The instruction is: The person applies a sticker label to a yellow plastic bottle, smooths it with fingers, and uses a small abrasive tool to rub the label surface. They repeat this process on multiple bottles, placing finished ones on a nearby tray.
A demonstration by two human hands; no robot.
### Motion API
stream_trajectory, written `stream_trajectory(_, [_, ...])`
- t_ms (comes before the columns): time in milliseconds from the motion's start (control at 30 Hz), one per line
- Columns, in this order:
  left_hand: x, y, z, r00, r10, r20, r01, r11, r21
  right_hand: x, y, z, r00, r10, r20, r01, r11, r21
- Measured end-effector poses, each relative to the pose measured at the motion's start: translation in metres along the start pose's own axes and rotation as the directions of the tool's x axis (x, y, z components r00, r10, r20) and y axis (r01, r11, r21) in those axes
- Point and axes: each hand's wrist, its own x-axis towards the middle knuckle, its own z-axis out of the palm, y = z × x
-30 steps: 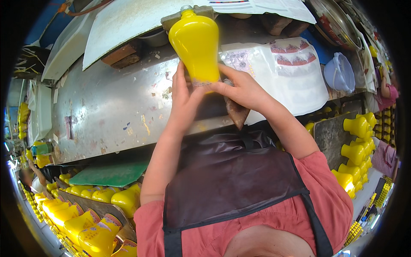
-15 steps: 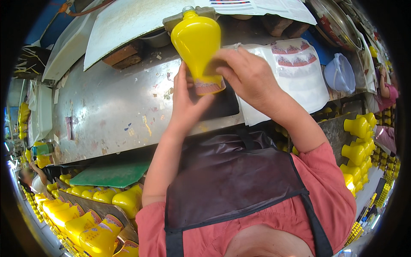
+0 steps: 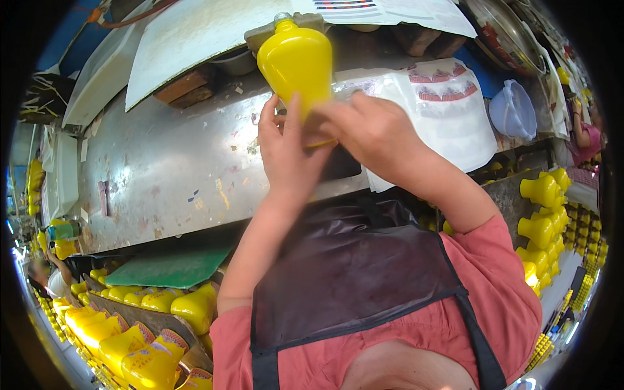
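Observation:
A glossy yellow bottle (image 3: 296, 62) lies with its capless-looking metallic neck in a notched grey rest and its narrower, flared base toward me. My left hand (image 3: 289, 146) grips the lower part of the bottle, with fingers laid along its left side and front. Over the right side of that same lower part is my right hand (image 3: 377, 130); its fingertips are smeared by motion, so whether they pinch anything is hidden. Both hands largely cover the patterned band round the base. A black pad (image 3: 342, 167) lies under the base on the metal table (image 3: 162, 175).
White sheets with printed decal bands (image 3: 448, 117) lie right of the bottle, near a pale blue bucket (image 3: 513, 110). Bricks (image 3: 185, 88) prop a white board (image 3: 188, 45) behind. Decorated yellow bottles (image 3: 146, 357) stand lower left, more yellow ones (image 3: 541, 224) at right. Other people work at both sides.
My left hand has shifted up and across the front of the bottle's lower part, covering more of the band. My right hand has moved slightly lower toward the base.

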Motion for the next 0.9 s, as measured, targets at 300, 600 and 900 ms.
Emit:
stream_trajectory(300, [-0.002, -0.011, -0.009, 0.963, -0.227, 0.145, 0.252, 0.949, -0.191, -0.014, 0.030, -0.004, 0.659, 0.673, 0.335, -0.681, 0.345, 0.646])
stream_trajectory(600, [-0.003, -0.018, -0.009, 0.911, -0.218, 0.351, 0.290, 0.942, -0.167, -0.010, 0.010, 0.029, 0.680, 0.531, 0.505, -0.722, 0.606, 0.335])
stream_trajectory(900, [-0.007, -0.022, -0.010, 0.916, -0.190, 0.355, 0.271, 0.943, -0.194, -0.013, 0.017, 0.032, 0.768, 0.460, 0.447, -0.632, 0.658, 0.409])
